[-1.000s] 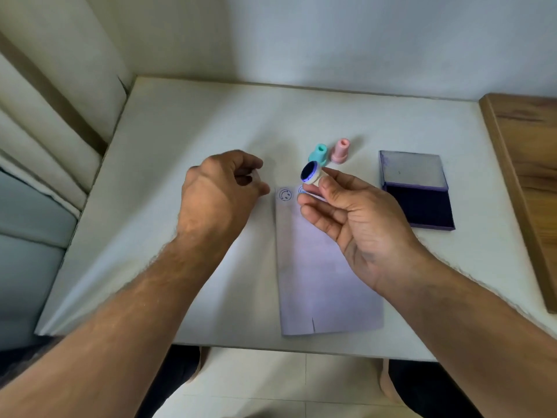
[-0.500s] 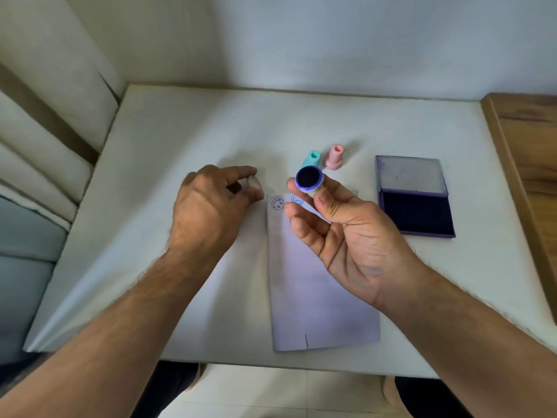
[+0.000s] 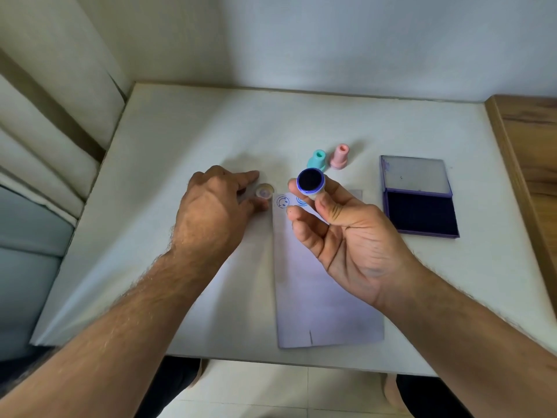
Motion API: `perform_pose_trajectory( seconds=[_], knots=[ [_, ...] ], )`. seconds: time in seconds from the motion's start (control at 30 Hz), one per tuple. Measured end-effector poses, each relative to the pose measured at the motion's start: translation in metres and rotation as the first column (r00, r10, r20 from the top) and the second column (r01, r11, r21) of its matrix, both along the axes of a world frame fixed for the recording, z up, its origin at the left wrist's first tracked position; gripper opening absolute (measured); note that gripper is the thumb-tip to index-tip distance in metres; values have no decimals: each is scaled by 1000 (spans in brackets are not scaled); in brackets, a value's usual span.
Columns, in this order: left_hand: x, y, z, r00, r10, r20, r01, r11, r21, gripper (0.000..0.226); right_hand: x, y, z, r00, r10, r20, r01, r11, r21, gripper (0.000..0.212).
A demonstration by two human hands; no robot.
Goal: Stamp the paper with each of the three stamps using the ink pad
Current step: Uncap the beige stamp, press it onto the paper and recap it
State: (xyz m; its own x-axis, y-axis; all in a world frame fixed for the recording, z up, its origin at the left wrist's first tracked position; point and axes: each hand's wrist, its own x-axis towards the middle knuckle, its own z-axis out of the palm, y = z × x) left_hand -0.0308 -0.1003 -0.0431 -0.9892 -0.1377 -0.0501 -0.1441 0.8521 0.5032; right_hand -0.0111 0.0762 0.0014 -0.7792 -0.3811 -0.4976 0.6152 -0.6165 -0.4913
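My right hand (image 3: 340,236) holds a small round stamp (image 3: 311,182) above the top of the paper (image 3: 325,297), its dark inked face turned up toward me. Two blue marks, a smiley (image 3: 282,202) among them, show at the paper's top edge. My left hand (image 3: 214,206) rests on the table left of the paper, fingertips touching a small clear cap (image 3: 264,191). A teal stamp (image 3: 317,159) and a pink stamp (image 3: 340,155) stand upright behind the paper. The open ink pad (image 3: 420,212) lies to the right.
The white table (image 3: 180,131) meets a wall at the back. A wooden surface (image 3: 530,146) borders the table on the right. Cushions (image 3: 45,146) line the left side. The table's near edge runs just below the paper.
My left hand has lowered to the table, and the clear cap now lies there at its fingertips. My right hand has turned the stamp's inked face more toward me.
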Motion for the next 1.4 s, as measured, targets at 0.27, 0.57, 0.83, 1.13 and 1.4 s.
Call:
perform_pose_trajectory(
  seconds=[0.27,0.57,0.83,1.13,1.4],
  knots=[
    [2,11,10,969,-105,-226,84,991,-102,46,6,5,4,997,69,-43,-70,997,-20,32],
    [3,51,15,898,-277,-342,269,960,-72,33,14,36,8,1000,1,-28,2,995,102,31],
    [13,79,8,871,-402,-281,411,911,-31,37,-1,111,4,959,-124,-254,273,638,720,13],
    [15,81,4,872,-398,-285,410,912,-18,39,2,148,0,885,359,-296,381,-194,904,21],
    [15,77,5,872,-391,-293,402,915,-24,38,-6,140,6,883,458,-103,243,-259,935,20]
  ],
)
